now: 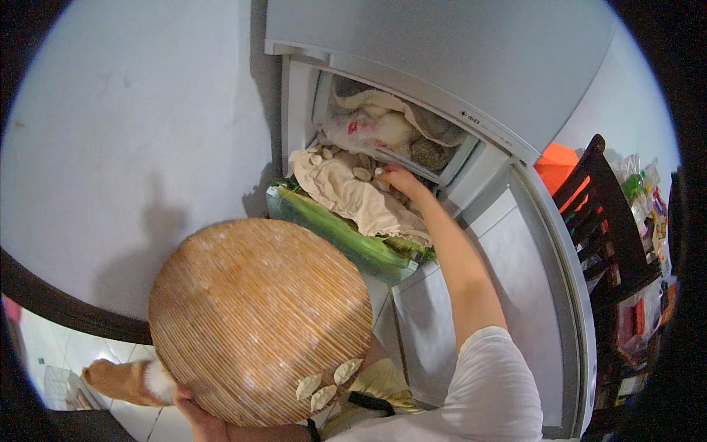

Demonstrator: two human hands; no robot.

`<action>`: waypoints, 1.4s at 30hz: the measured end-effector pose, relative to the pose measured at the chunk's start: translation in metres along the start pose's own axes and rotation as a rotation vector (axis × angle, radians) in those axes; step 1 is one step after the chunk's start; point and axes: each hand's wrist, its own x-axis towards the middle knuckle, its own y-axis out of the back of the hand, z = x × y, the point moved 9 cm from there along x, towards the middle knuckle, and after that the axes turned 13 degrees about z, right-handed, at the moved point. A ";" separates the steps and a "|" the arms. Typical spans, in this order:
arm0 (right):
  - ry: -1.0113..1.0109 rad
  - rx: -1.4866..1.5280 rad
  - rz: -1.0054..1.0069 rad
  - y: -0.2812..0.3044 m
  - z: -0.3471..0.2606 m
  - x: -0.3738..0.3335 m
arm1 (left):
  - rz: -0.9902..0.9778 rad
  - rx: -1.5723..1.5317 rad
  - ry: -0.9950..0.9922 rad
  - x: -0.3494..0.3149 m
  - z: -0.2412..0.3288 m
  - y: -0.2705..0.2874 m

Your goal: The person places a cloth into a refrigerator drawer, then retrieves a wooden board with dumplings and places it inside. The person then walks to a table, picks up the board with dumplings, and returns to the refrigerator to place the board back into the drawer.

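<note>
My left hand (193,409) grips the lower left edge of a round, ribbed bamboo tray (250,317), tilted in front of me. Three pale dumplings (322,398) lie near the tray's lower right rim, and white powder marks its surface. My right hand (400,180) reaches into the pulled-out fridge drawer (346,239), its fingers pinched around a small whitish dumpling (380,172). Under that hand a cream cloth (346,188) is spread over the drawer, with several dumplings (361,174) on its far part. Long green vegetables (324,214) show through the drawer's clear front.
Above the drawer, a fridge compartment holds bagged food (383,131). The fridge door (508,287) stands open on the right, with a dark wooden chair (607,221) beyond it. A white wall (132,147) is on the left. A brown-and-white animal (125,381) is at the lower left.
</note>
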 end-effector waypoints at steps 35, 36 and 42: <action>0.493 0.274 -0.085 -0.006 -0.166 -0.067 | 0.067 -0.005 0.003 -0.012 0.003 0.000; 0.477 0.460 -0.277 -0.015 -0.199 -0.114 | 0.082 -0.002 -0.061 -0.024 0.009 -0.018; 1.107 0.294 -0.875 -0.039 -0.271 -0.327 | 0.080 -0.086 -0.068 -0.024 0.011 -0.004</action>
